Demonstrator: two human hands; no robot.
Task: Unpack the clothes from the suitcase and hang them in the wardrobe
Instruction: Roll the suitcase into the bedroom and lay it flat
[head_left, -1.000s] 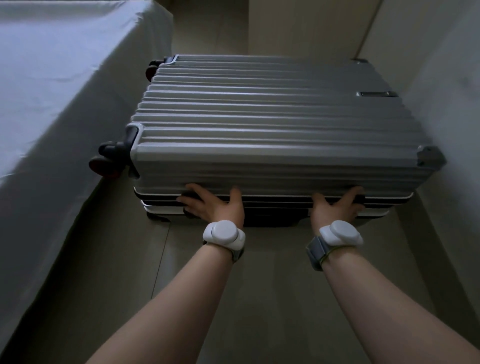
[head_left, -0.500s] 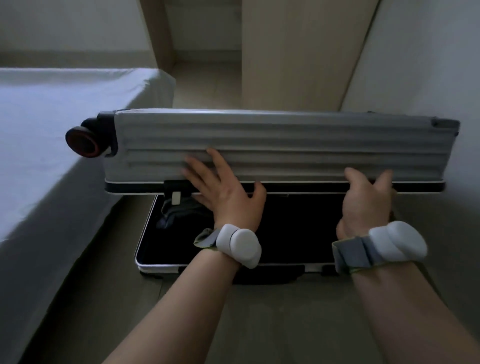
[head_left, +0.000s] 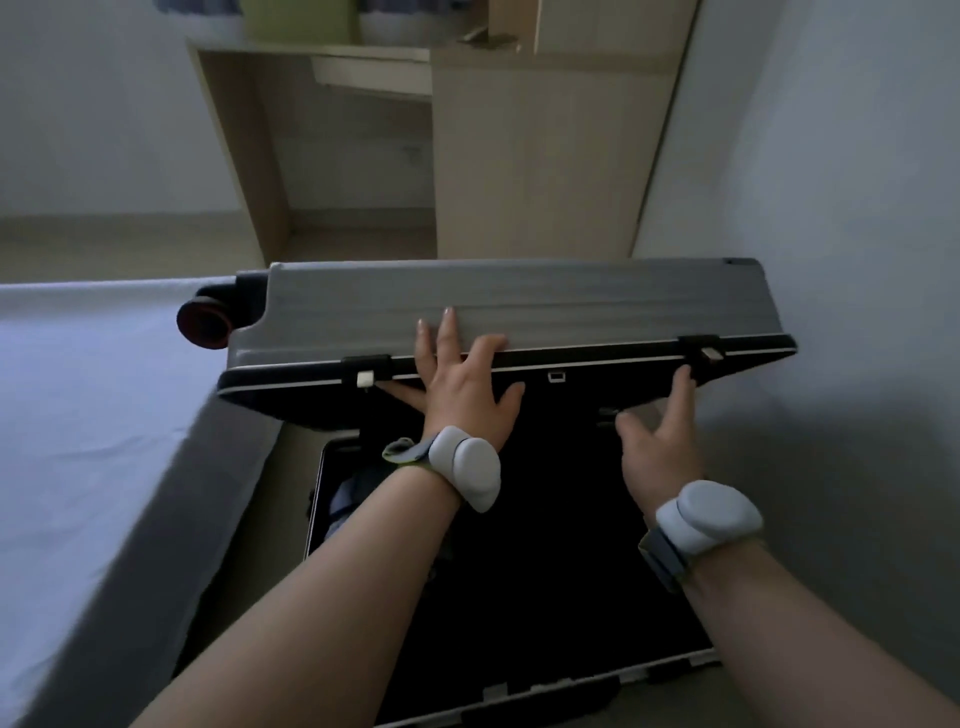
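Both hands are working at the front edge of the suitcase lid (head_left: 519, 296). The left hand (head_left: 462, 389) is lying flat across the rim, its fingers (head_left: 447, 332) stretched straight and spread up onto the ribbed grey shell while one finger is tucking just under the black edge; nothing is gripped. The right hand (head_left: 657, 457) is reaching up with relaxed, extended fingers, one fingertip touching the underside of the rim just below the right latch (head_left: 706, 353), the thumb hanging free. White wrist devices (head_left: 467, 467) are sitting on both wrists.

The lid is standing tilted up and away from the person, hinged at the far side, over the base (head_left: 571, 680), which is lying open on the floor (head_left: 291, 457). The dark interior is hiding most of the contents; some bluish-grey clothes (head_left: 343, 504) are showing at the base's left side.

Room is tight. The bed (head_left: 78, 441) is running along the left, with only a narrow strip of floor between it and the base, and the lid's wheel (head_left: 205, 322) is overhanging the bed's edge. The wall (head_left: 831, 312) is closing in just beside the lid's right corner. Beyond the lid, the light-wood wardrobe (head_left: 535, 166) is standing near, its front shut.
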